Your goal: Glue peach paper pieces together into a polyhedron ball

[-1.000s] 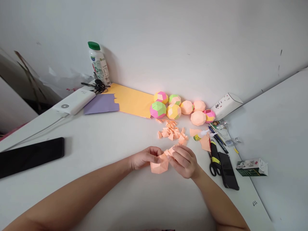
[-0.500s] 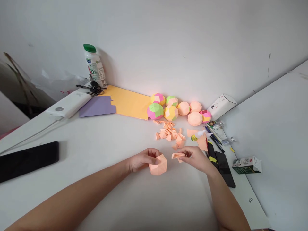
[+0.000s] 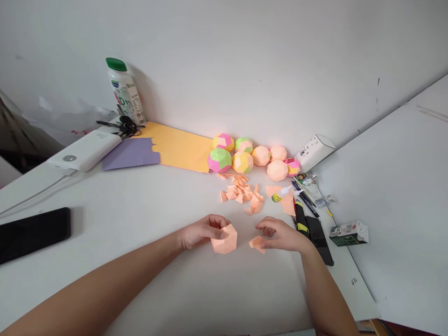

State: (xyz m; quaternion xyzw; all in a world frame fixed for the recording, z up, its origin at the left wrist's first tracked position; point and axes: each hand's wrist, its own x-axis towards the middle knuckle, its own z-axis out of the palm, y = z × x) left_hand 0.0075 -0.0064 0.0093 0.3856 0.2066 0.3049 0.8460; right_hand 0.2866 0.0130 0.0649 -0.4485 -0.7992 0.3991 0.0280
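Pinched between my left hand's (image 3: pixel 205 232) thumb and fingers is a faceted shape of folded peach paper (image 3: pixel 226 240), its flat facets toward me. Just right of it, my right hand (image 3: pixel 280 234) has its thumb and fingers spread apart. A smaller folded peach paper piece (image 3: pixel 257 243) lies against the right thumb's tip, not gripped by the other fingers. Beyond both hands is a loose pile of small folded peach paper pieces (image 3: pixel 240 190).
Several faceted paper balls (image 3: pixel 242 162) line the wall. Yellow card (image 3: pixel 185 148), purple card (image 3: pixel 131 154), a power bank (image 3: pixel 86 150), keys (image 3: pixel 126 126), a bottle (image 3: pixel 126 93) and a phone (image 3: pixel 35 233) occupy the left. On the right are a glue bottle (image 3: pixel 280 194), pens (image 3: pixel 305 198), a cutter (image 3: pixel 301 218) and a small carton (image 3: pixel 349 233).
My right hand has opened its fingers, and the small folded piece has come down nearer to me. My left hand keeps hold of the faceted shape. The view has shifted slightly.
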